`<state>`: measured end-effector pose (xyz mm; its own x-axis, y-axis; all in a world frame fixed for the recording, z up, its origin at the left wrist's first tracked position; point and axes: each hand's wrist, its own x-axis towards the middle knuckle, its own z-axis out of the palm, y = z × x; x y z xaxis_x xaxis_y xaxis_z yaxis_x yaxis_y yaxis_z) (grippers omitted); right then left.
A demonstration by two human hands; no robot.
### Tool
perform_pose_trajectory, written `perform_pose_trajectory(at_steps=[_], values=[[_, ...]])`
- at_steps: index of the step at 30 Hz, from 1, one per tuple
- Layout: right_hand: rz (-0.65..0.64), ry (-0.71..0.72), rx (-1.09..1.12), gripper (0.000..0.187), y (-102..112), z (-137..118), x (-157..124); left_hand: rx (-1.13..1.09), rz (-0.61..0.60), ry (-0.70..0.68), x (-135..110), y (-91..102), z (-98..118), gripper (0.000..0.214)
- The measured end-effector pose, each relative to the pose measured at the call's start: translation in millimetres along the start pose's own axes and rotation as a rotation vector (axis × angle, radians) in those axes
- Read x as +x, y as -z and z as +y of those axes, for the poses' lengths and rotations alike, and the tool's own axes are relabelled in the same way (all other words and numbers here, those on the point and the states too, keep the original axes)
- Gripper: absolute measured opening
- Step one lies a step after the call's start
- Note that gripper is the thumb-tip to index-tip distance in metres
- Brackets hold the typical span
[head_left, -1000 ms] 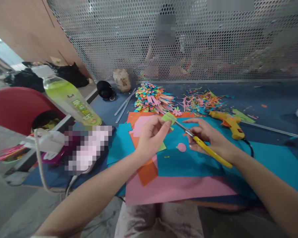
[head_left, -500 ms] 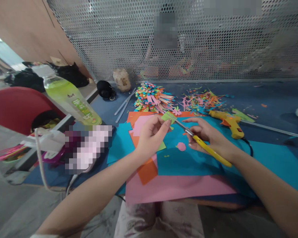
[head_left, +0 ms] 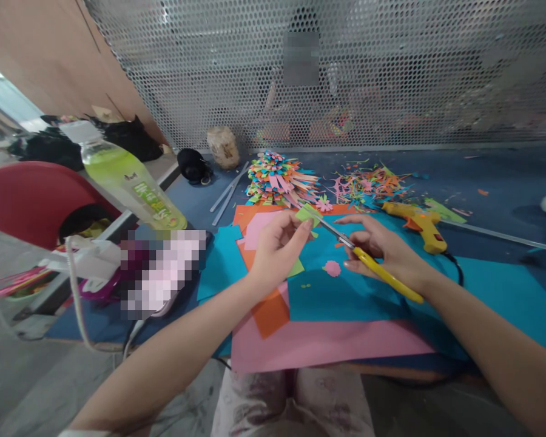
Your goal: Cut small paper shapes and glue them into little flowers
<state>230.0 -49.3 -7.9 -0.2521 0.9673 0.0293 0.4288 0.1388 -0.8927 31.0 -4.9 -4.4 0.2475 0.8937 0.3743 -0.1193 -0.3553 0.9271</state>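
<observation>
The scissors (head_left: pixel 368 262), clasped in the right hand (head_left: pixel 386 246), have their handles partly covered by its fingers, and their blade tips are hard to make out against the green paper (head_left: pixel 306 211) — pinched by the left hand (head_left: pixel 277 249) above the coloured sheets (head_left: pixel 341 303). Since half a second ago, almost nothing has been shifted; the blades are aimed up-left, the long axis slanting from lower right.

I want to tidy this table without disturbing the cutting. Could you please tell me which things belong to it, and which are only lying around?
Apparently in use:
green paper, in the left hand
yellow-handled scissors, in the right hand
blue sheet, beneath the hands

Probably just lying about:
drink bottle
paper scraps
glue gun, untouched
</observation>
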Motion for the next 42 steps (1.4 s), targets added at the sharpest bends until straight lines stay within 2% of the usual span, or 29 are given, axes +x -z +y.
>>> perform_pose_trajectory(at_steps=[23,33,38,42], values=[[0.045,0.006,-0.099,0.055,-1.4,-12.4,-4.4,-0.042,-0.011,0.048,2.1,-0.1,-5.4,0.024],[0.049,0.018,-0.093,0.057,-2.9,-4.8,-2.0,-0.009,-0.044,0.070,1.7,-1.1,-5.8,0.028],[0.072,0.005,-0.068,0.055,-2.5,-5.4,-2.1,-0.050,-0.062,0.097,2.3,-1.5,-7.7,0.024],[0.091,0.007,-0.063,0.053,-1.0,-5.5,-1.9,-0.072,-0.015,0.094,4.3,-0.1,-10.7,0.017]])
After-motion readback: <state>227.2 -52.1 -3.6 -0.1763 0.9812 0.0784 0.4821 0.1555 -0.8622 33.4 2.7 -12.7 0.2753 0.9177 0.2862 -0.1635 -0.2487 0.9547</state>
